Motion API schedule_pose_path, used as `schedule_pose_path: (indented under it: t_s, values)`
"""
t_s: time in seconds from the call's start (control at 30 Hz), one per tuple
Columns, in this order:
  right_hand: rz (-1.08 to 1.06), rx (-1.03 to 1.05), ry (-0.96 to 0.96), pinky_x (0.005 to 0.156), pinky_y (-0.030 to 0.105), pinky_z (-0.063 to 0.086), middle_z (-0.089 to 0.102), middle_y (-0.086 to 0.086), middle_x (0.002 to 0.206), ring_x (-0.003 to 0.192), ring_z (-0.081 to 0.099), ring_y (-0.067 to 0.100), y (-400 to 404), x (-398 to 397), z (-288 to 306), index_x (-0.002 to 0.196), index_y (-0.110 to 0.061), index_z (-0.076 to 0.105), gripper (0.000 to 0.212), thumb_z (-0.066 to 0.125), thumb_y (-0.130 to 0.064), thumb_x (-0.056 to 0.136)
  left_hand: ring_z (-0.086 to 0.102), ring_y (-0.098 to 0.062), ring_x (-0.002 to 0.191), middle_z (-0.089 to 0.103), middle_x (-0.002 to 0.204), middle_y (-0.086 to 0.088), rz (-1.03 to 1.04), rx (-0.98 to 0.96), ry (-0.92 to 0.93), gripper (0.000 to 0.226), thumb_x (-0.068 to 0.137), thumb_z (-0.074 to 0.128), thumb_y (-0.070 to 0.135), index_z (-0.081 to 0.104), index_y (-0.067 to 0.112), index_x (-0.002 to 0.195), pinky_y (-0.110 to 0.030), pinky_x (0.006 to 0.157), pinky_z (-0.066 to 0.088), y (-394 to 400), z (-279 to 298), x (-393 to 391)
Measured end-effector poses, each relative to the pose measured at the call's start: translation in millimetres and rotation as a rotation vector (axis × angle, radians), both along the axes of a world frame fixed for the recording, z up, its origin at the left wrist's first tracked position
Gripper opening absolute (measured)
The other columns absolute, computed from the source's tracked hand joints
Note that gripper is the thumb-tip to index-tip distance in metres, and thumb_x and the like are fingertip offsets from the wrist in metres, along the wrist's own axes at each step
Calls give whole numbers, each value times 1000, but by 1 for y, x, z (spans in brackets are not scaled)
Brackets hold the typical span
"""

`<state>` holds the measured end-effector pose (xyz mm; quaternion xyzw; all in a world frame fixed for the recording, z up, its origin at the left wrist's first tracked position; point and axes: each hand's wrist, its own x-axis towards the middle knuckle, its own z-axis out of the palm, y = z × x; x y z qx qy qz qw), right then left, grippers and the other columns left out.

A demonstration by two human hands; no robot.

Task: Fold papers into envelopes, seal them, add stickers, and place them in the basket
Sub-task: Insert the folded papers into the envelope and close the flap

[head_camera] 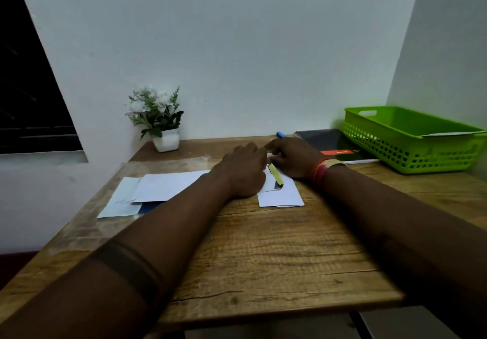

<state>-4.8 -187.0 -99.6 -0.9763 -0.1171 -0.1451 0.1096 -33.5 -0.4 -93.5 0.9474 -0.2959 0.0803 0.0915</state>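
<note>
Grain and cracks run across the rough wooden desk [263,246], where both hands meet over a flat white envelope [283,196]. The left hand [243,172] rests on its near edge, fingers curled under; what they grip I cannot tell. The right hand [292,158] lies just beyond, fingers bent down onto the paper. A yellow-green marker [276,174] lies between them. The perforated green plastic basket [411,141] sits far right, loose sheets [158,188] left.

Near half of worktop [263,254] is bare; far edge blocked by plant pot [166,141], notebook [334,145] and green basket [411,138], loose papers [158,188] left.
</note>
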Motion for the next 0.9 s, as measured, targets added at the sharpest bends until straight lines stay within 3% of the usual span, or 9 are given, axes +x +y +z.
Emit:
schedule_pose_path:
  t_s: [0.07, 0.17, 0.3, 0.43, 0.57, 0.7, 0.83, 0.9]
  values:
    - [7, -18, -20, 107, 31, 36, 62, -4, 132, 123, 56, 16, -1, -1, -2, 130, -27, 60, 41, 57, -43, 93, 47, -27, 120, 52, 128, -4, 4, -64, -17, 24, 95, 49, 24, 58, 27, 117, -46, 102, 43, 3, -2, -1]
    - [10, -45, -50, 108, 34, 35, 62, -2, 131, 123, 55, 19, -1, -5, -1, 129, -26, 60, 39, 55, -44, 94, 46, -23, 126, 53, 134, 0, -23, -117, 1, 27, 100, 49, 28, 62, 36, 122, -45, 107, 40, 8, -5, -3]
    - [-26, 41, -20, 109, 37, 36, 63, 1, 126, 119, 56, 21, 0, -13, 2, 130, -26, 59, 41, 62, -41, 91, 51, -20, 124, 59, 129, 6, -49, -103, 4, 35, 96, 48, 58, 67, 42, 121, -46, 105, 43, 15, -9, 1]
    - [-81, 170, 8, 93, 25, 40, 62, 6, 127, 114, 58, 22, -7, -23, 5, 129, -22, 61, 39, 67, -24, 90, 50, -16, 128, 62, 134, 9, -92, -111, 48, 70, 77, 40, 85, 67, 40, 123, -45, 109, 39, 16, -7, -7]
    - [-156, 352, -24, 81, 22, 39, 65, 0, 112, 100, 59, 17, -16, -28, 7, 112, -28, 67, 26, 64, -16, 89, 37, -21, 141, 48, 150, 7, -59, -12, 83, 80, 77, 48, 88, 53, 40, 141, -44, 115, 29, 17, -6, -15]
    - [-161, 606, -66, 75, 34, 53, 63, 1, 95, 85, 62, 21, -24, -31, 9, 101, -27, 64, 20, 58, -10, 91, 40, -25, 137, 48, 148, 8, 28, -32, 80, 84, 69, 42, 95, 48, 49, 139, -54, 109, 37, 16, -7, -11]
    - [-213, 881, -126, 64, 35, 60, 64, 13, 105, 88, 66, 27, -25, -36, 12, 97, -20, 67, 17, 58, -7, 94, 39, -28, 137, 47, 147, 4, 54, -14, 94, 77, 74, 37, 94, 48, 54, 138, -56, 108, 37, 18, -8, -10]
    - [-171, 995, -44, 66, 35, 60, 67, 11, 105, 93, 68, 29, -23, -39, 12, 97, -18, 69, 7, 63, -17, 94, 39, -28, 137, 48, 147, 3, 65, -9, 92, 75, 75, 35, 93, 50, 53, 137, -57, 107, 37, 18, -9, -10]
